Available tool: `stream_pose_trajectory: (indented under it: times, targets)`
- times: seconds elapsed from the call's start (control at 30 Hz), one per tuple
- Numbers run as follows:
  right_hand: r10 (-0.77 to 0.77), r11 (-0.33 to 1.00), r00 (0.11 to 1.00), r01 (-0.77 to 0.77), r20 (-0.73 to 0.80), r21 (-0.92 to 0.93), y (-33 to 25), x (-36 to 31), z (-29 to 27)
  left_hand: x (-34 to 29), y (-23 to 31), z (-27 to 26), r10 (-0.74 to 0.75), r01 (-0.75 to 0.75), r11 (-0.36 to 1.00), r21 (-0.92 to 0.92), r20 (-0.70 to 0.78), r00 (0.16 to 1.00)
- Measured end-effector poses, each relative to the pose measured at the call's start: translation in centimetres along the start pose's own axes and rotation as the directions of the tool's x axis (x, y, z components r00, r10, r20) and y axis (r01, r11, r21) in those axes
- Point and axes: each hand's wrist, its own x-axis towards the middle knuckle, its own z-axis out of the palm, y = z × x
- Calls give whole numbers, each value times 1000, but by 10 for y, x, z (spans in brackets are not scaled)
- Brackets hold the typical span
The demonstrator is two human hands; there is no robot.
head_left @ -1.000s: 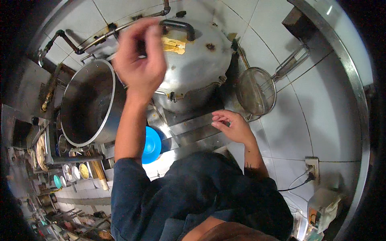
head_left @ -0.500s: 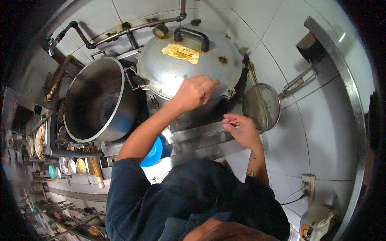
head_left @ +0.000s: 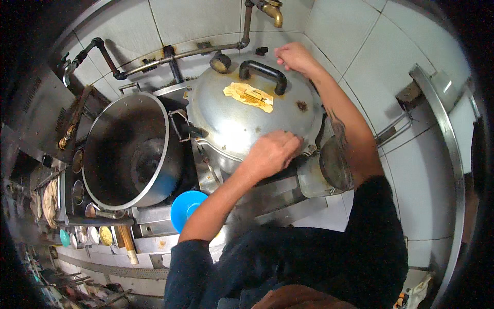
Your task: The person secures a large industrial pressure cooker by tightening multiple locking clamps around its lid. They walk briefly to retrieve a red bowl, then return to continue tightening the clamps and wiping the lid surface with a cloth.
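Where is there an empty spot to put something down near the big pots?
Bare steel ledge in front of the domed lid, right of the blue bowl. Crowded: the open pot and lid fill the stove; left hand and right hand rest on the lid.

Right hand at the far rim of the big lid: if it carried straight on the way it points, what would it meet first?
Probably the small black knob just past the right hand, then the pipe along the tiled wall; depth is unclear.

The big lidded pot (head_left: 252, 118) stands on the stove, right of the open pot (head_left: 131, 149). The left hand (head_left: 272, 152) lies on the lid's near edge, the right hand (head_left: 293, 55) at its far edge, under the tap (head_left: 271, 9). A strainer (head_left: 335, 164) hangs just right of the lidded pot; a bowl (head_left: 186, 208) sits in front, between the pots.
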Motion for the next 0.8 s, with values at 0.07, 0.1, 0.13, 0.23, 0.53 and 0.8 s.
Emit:
stream_pose_trajectory:
  times: [0.07, 0.1, 0.13, 0.23, 0.53, 0.8]
  targets:
    - [72, 929, 997, -73, -15, -363, 35, 78, 13, 5, 3, -2, 12, -13, 1000, -16, -9, 1000]
    - [90, 915, 996, -76, 17, -396, 38, 94, 21, 4, 1, -2, 5, -5, 1000, -22, -5, 1000]
    - [107, 901, 993, -76, 48, -427, 36, 107, 27, 3, 0, -2, -2, 2, 1000, -25, -1, 1000]
    - [170, 906, 978, -106, 124, -411, 29, 139, 47, -4, -4, 2, -6, 6, 997, -82, -3, 1000]
    - [395, 905, 915, -373, 80, -206, 32, 166, 80, -15, -13, 3, 60, -62, 995, -84, -25, 998]
    - [454, 885, 875, -420, 169, -201, 38, 175, 76, -14, -16, 8, 22, -16, 970, -243, 20, 1000]
